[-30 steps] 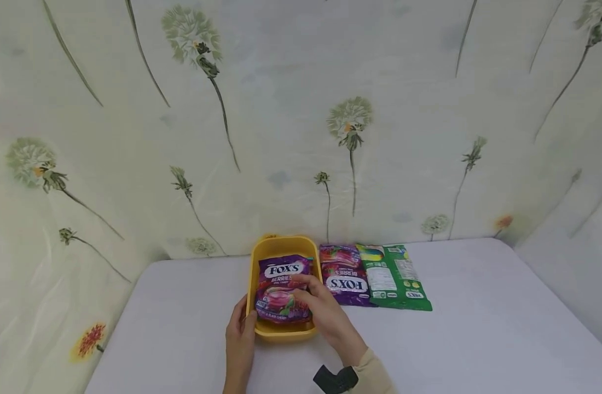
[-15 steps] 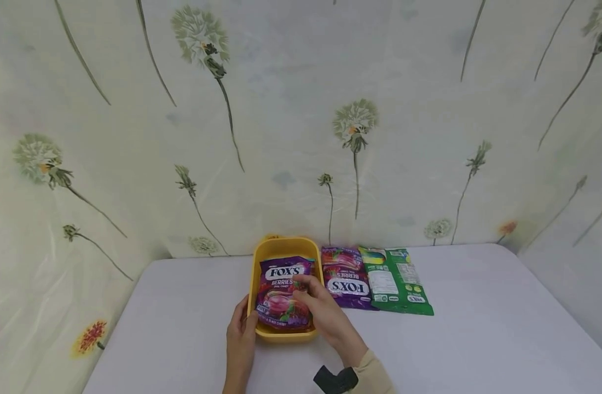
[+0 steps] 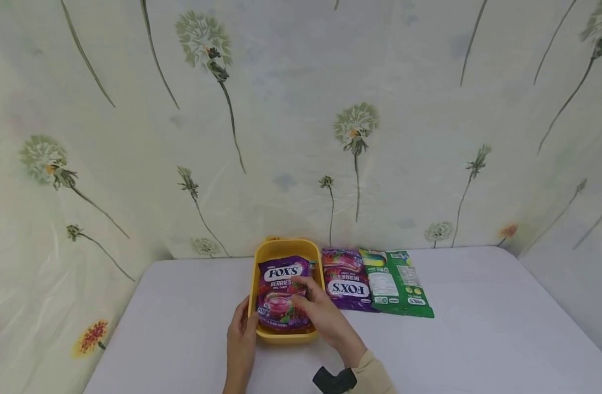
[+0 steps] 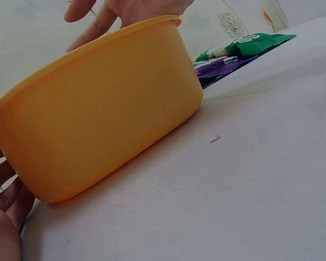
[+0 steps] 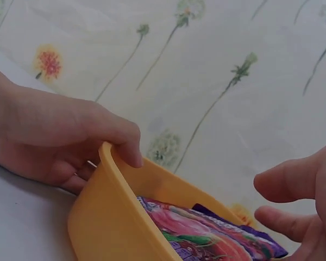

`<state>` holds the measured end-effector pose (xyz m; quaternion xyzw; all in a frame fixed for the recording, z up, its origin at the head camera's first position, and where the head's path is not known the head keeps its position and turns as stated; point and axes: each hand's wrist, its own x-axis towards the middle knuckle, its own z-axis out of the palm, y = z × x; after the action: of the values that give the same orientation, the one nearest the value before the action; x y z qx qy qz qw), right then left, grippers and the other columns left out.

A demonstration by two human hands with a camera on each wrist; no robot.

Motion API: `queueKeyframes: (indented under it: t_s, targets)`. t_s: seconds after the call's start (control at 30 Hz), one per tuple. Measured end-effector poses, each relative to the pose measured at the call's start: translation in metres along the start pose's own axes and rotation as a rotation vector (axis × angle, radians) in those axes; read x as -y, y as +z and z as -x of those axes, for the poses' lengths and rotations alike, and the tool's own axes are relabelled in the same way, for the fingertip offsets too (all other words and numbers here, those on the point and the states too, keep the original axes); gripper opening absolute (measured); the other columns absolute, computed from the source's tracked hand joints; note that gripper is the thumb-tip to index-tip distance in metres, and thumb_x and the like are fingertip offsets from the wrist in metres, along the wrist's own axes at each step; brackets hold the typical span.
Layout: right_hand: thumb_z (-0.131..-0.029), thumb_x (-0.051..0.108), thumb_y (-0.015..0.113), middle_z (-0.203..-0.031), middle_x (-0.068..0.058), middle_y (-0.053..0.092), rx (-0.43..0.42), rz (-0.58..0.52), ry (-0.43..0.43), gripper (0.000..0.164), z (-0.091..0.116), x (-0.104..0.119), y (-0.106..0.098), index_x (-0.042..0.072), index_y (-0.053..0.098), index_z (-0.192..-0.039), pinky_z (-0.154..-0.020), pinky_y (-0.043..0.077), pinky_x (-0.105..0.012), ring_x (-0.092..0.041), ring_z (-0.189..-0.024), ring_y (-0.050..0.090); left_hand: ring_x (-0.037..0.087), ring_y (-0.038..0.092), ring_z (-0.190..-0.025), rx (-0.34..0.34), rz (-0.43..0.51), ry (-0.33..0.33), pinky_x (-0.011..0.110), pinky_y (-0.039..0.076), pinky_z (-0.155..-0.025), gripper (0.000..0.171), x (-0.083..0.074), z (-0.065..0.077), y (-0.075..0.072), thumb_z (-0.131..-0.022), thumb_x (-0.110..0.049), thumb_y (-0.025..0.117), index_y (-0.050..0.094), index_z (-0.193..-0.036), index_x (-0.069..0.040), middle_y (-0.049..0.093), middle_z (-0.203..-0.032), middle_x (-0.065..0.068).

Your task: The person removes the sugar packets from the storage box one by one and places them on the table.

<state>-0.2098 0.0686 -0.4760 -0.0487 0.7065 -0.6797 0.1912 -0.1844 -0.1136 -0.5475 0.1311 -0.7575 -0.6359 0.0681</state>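
While the left hand (image 3: 241, 334) hooks its thumb over the rim and lays its fingers along the outer wall, gripping the tub, likely to keep it from sliding, the right hand (image 3: 328, 320) holds nothing: index finger and thumb spread over the bag, not pinching; contact unclear. Probably placed there to settle it. Yellow tub (image 3: 286, 339) sits flat on the white table (image 3: 478, 334), lower centre of the head frame. Purple candy bag (image 3: 279, 294) lies face up inside, print upside down. Strip of another item shows along its right edge, too little to identify. Just right of the tub, second purple bag (image 3: 347, 280), then green packet (image 3: 401, 282), side by side, presumably parked in easy reach. Behind: dandelion-print backdrop (image 3: 281, 109), filling the upper frame.

Versus half a second ago: bag's right edge sits slightly further left, exposing that strip more; left-hand grip unchanged.
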Motion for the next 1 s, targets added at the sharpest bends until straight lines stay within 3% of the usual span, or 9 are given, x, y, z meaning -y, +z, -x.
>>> queueKeyframes:
  t_s: [0.13,0.37,0.6,0.8,1.0]
  targets:
    - [-0.097,0.026,0.051,-0.155,-0.016,0.021,-0.014,0.050,-0.010,0.044,0.000,0.000,0.002,0.024,0.041,-0.140,-0.113,0.020,-0.064,-0.043,-0.143,0.017,0.027,0.041,-0.136,0.000,0.011,0.007,0.036,0.040,-0.106,0.047,0.000,0.001,-0.001,-0.098,-0.027,0.048,0.039,-0.143,-0.016,0.039,-0.149,0.009]
    - [-0.096,0.027,0.053,-0.151,-0.011,0.031,-0.057,0.190,-0.072,0.043,0.001,-0.004,0.008,0.025,0.043,-0.138,-0.111,0.024,-0.065,-0.041,-0.140,0.027,0.027,0.045,-0.133,-0.011,0.027,0.010,0.036,0.042,-0.106,0.045,0.001,-0.001,-0.001,-0.098,-0.024,0.048,0.041,-0.142,-0.016,0.042,-0.147,0.010]
    - [-0.094,0.022,0.056,-0.157,-0.011,0.021,-0.104,0.302,-0.146,0.045,0.003,-0.005,0.012,0.027,0.046,-0.137,-0.111,0.014,-0.069,-0.041,-0.145,0.012,0.027,0.047,-0.131,-0.013,0.040,0.022,0.034,0.043,-0.105,0.045,0.001,0.001,0.000,-0.098,-0.024,0.049,0.042,-0.141,-0.016,0.043,-0.147,0.010]
    - [-0.094,0.023,0.057,-0.156,-0.017,0.021,-0.119,0.470,-0.209,0.050,0.001,-0.009,0.011,0.027,0.041,-0.141,-0.109,0.022,-0.068,-0.043,-0.143,0.018,0.027,0.047,-0.132,-0.004,0.038,0.024,0.034,0.043,-0.104,0.044,0.002,0.000,0.000,-0.098,-0.025,0.049,0.042,-0.141,-0.017,0.043,-0.147,0.010]
    - [-0.093,0.022,0.058,-0.154,-0.019,0.025,-0.157,0.522,-0.255,0.051,-0.001,-0.010,0.015,0.022,0.042,-0.142,-0.108,0.026,-0.067,-0.044,-0.142,0.020,0.027,0.049,-0.130,-0.019,0.042,0.041,0.033,0.044,-0.103,0.043,0.003,-0.001,0.001,-0.097,-0.024,0.050,0.045,-0.139,-0.016,0.046,-0.144,0.009]
